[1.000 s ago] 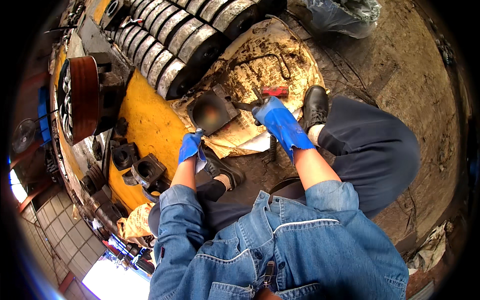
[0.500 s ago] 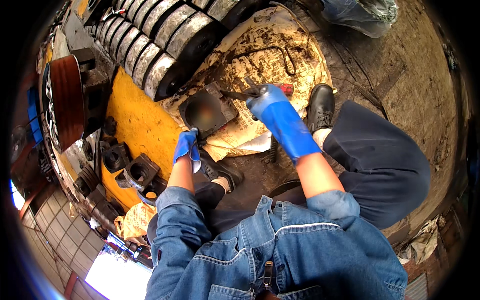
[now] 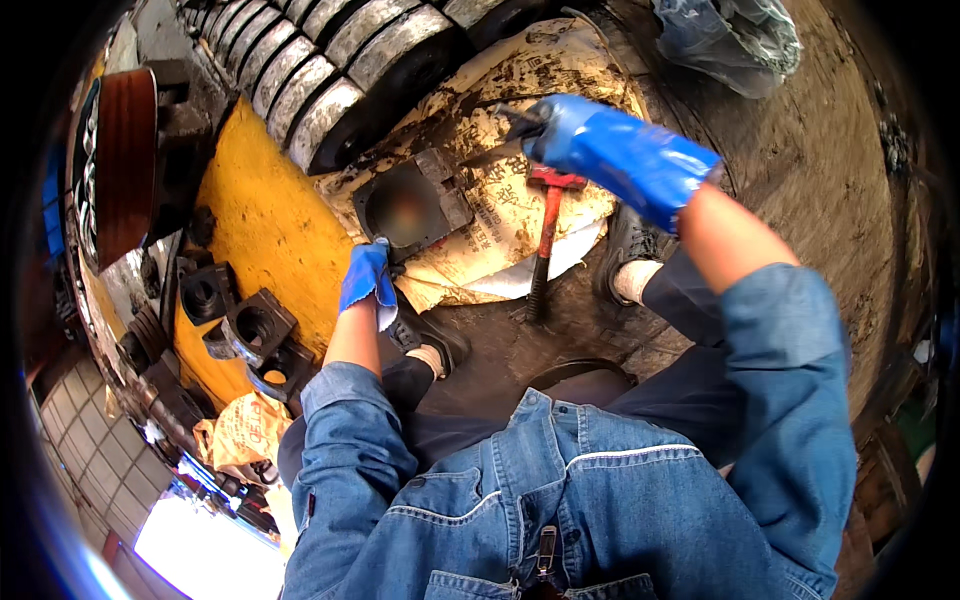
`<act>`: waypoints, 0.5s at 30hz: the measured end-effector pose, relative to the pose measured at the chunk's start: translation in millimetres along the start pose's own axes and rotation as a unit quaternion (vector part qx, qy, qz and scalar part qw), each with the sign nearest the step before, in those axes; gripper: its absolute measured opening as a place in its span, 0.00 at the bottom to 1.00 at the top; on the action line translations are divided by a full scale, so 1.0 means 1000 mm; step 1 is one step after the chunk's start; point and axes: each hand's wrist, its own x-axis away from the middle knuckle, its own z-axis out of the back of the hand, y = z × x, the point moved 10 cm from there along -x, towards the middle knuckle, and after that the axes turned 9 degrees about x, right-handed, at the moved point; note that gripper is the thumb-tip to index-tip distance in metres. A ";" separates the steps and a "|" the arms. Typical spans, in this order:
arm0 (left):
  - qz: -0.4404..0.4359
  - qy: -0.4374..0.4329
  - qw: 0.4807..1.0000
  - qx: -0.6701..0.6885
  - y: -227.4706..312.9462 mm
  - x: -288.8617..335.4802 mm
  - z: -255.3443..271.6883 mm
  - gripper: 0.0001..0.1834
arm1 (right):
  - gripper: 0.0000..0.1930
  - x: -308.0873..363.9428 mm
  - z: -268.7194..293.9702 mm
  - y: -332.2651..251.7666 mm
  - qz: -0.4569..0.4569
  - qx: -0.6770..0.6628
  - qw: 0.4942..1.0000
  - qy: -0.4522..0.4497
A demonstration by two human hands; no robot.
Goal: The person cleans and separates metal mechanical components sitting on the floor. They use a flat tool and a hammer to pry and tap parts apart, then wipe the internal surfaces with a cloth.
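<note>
A square dark metal block with a large round bore (image 3: pixel 412 207) lies on the stained paper sheet (image 3: pixel 500 255). My left hand (image 3: pixel 368 276), in a blue glove, is closed at the block's near corner, its fingers partly hidden. My right hand (image 3: pixel 575 135), in a long blue glove, is raised to the right of the block and closed round a dark flat tool (image 3: pixel 490 155). That tool points left toward the block, apart from it, and its exact kind is unclear. Below my right hand lies a hammer (image 3: pixel 548 225) with a red head and a red and black handle.
Rows of thick round metal pieces (image 3: pixel 325 115) stand at the far left. Several smaller bored blocks (image 3: pixel 258 325) sit on and beside the yellow plate (image 3: pixel 265 190). A clear plastic bag (image 3: pixel 735 45) lies far right. My shoes flank the paper sheet.
My right hand has lifted away from the block, up and to the right with the tool, uncovering the hammer. My left hand stays at the block's corner. My right knee has shifted.
</note>
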 end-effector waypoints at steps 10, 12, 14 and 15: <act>0.020 0.008 0.999 -0.028 -0.009 -0.018 0.000 0.22 | 0.14 -0.039 -0.045 -0.012 0.028 -0.020 0.998 -0.049; 0.022 0.018 0.999 -0.033 -0.011 -0.021 0.001 0.23 | 0.14 -0.047 -0.043 0.003 0.010 -0.098 0.992 -0.079; 0.011 0.043 0.999 -0.001 -0.009 -0.016 0.001 0.24 | 0.15 -0.045 -0.018 0.009 0.035 -0.039 0.998 -0.037; 0.019 0.039 0.999 -0.020 -0.014 -0.023 0.003 0.24 | 0.15 -0.037 0.000 0.001 0.080 0.000 0.997 -0.018</act>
